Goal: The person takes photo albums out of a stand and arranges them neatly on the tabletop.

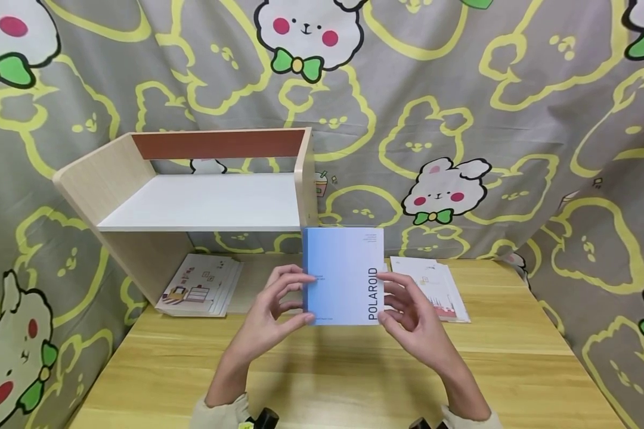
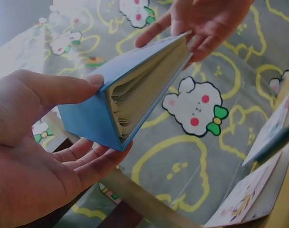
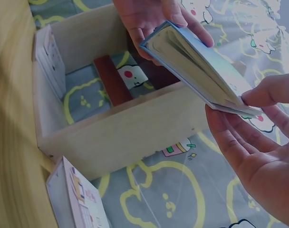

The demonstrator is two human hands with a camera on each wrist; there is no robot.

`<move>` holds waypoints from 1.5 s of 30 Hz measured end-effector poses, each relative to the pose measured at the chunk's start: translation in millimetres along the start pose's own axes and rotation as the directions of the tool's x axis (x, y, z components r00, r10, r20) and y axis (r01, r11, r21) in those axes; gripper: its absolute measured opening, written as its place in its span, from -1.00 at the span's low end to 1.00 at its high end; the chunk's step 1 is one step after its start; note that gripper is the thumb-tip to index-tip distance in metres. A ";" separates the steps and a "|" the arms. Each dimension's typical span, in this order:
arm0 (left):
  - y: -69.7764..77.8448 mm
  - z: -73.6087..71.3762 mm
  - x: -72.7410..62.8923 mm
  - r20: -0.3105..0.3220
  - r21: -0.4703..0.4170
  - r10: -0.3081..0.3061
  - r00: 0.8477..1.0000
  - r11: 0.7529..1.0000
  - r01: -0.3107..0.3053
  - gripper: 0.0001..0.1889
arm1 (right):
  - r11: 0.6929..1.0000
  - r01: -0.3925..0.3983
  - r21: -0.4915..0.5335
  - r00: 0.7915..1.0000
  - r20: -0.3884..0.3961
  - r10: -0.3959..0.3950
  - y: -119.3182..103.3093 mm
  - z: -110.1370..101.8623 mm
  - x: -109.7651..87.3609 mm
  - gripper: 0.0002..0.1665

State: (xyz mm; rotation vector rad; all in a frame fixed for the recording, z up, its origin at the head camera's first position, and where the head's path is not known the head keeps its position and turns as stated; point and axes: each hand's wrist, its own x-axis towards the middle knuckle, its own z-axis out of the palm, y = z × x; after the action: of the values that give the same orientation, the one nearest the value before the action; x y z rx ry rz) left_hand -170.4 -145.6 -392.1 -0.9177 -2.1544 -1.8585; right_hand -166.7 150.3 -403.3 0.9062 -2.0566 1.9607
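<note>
A blue-to-white photo album with "POLAROID" on its cover is held upright above the table. On its blue spine side, my left hand grips it, thumb in front and fingers behind. My right hand pinches the opposite edge near the lettering. From the left wrist view, the album shows loose pages fanned between its covers, with the left thumb on one cover and fingers under the spine. In the right wrist view, thumb and fingertips of the right hand hold the edge of the covers.
A wooden shelf unit with a white board stands at the back left. Under it lies a stack of illustrated booklets. More booklets lie at the back right of the wooden table. A patterned curtain hangs behind.
</note>
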 end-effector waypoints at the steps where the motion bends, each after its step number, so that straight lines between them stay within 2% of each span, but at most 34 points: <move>1: 0.2 0.8 1.0 0.000 -0.002 0.000 1.000 1.000 0.000 -0.46 | 1.000 -0.002 -0.007 1.000 -0.004 0.002 -0.6 -1.3 -0.1 -0.28; 12: -0.5 9.9 7.1 0.010 -0.033 -0.005 1.000 0.999 0.005 -0.45 | 1.000 0.012 -0.029 1.000 0.004 -0.012 -1.2 -13.4 -1.2 -0.28; 26: -6.3 19.6 16.4 0.033 -0.061 -0.014 0.999 0.998 0.016 -0.42 | 0.999 -0.019 -0.026 1.000 0.001 0.019 2.2 -26.3 -3.2 -0.27; 37: -11.2 24.9 10.9 0.024 -0.078 -0.022 0.999 0.997 0.023 -0.41 | 1.000 -0.019 -0.004 0.999 0.030 0.019 0.7 -30.4 -4.4 -0.25; 45: -12.5 30.7 11.9 0.024 -0.082 -0.024 0.999 0.996 0.026 -0.42 | 1.000 -0.009 -0.009 1.000 0.000 0.009 -0.3 -33.4 -5.3 -0.27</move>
State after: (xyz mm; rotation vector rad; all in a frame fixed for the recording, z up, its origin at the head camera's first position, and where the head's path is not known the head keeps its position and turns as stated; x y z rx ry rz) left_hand -178.4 -113.3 -403.6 -0.9366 -2.1263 -1.9717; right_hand -171.9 183.7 -401.4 0.8967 -2.0718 1.9548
